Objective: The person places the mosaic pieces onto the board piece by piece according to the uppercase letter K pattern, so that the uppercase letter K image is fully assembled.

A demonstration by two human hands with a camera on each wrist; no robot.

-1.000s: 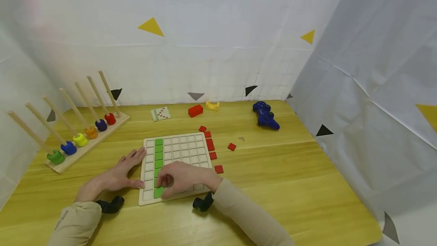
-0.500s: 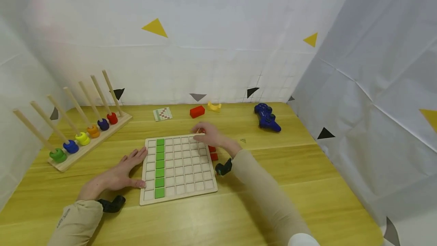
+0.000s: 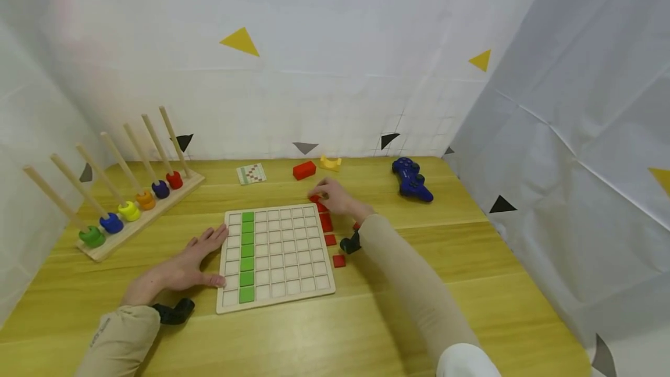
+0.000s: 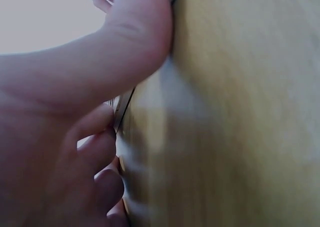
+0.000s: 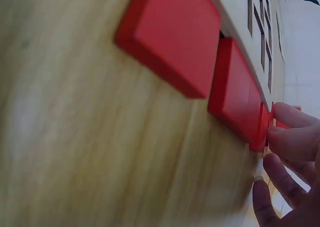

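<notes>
Since a moment ago my right hand [image 3: 335,198] has left the grid board [image 3: 274,256] at frame centre, its fingers now pinching a red tile [image 3: 314,198] just above it. Left hand [image 3: 191,260] lies flat. Yellow tabletop [image 3: 471,284], white sheets [image 3: 366,45] behind; the pinched tile is mostly hidden.

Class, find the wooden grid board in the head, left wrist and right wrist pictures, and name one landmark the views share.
Head: wooden grid board lies centre-low on the table, between both hands.
Left wrist: only a thin edge shows beside the left hand.
Right wrist: top right, its edge and cells past the red tiles.
Shared landmark: the yellow wooden tabletop.
</notes>
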